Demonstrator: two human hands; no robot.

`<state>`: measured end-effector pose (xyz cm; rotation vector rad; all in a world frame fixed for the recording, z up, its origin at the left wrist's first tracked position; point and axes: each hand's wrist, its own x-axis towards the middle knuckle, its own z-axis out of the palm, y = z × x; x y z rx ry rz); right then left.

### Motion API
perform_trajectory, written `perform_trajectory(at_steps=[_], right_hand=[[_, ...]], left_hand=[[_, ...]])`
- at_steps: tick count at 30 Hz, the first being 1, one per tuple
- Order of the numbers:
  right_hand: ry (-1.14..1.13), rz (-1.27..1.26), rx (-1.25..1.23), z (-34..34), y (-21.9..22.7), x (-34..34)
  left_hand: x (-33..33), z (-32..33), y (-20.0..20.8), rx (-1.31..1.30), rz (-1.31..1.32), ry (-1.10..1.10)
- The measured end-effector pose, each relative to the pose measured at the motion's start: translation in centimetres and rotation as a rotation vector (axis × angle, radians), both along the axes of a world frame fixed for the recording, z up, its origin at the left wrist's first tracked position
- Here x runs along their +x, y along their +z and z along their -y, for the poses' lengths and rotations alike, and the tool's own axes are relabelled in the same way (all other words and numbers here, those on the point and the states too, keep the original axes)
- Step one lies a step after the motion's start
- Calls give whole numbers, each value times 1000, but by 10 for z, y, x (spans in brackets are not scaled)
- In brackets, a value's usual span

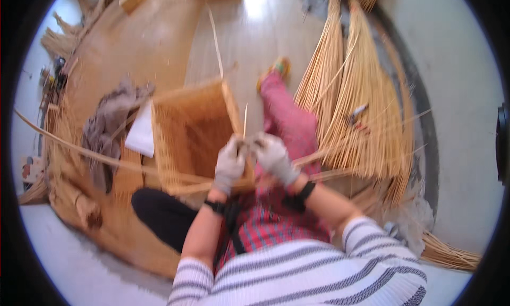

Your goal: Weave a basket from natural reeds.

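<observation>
I have the boxy woven basket mouth up just in front of the lap, probably kept close so its right rim is easy to reach. There my gloved left hand and gloved right hand come together, fingers curled; blur hides their tips, so I cannot tell what, if anything, either is clamped on. A thin pale splint pokes up beside the left fingertips. A long, flat strip bows out leftward, looking springy. The pink-clad leg stretches along the basket's right, likely making room. Beyond it, slender straw-coloured bundles fan out, a red-handled tool on top. Leftward lie crumpled grey cloth and a smooth white sheet.
</observation>
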<state>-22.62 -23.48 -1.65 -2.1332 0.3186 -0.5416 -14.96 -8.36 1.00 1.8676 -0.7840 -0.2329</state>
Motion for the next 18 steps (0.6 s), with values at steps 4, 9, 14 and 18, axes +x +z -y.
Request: perform_trajectory(at_steps=[4, 9, 14, 18], right_hand=[[28, -305, 389, 11, -22, 25], [336, -349, 1012, 12, -37, 32], [284, -270, 1055, 7, -44, 33], [304, -339, 1219, 11, -46, 39]], left_hand=[[-3, -4, -3, 236, -217, 261], [5, -5, 4, 325, -256, 205], [15, -9, -1, 225, -442, 144], [13, -11, -4, 141, -592, 177]])
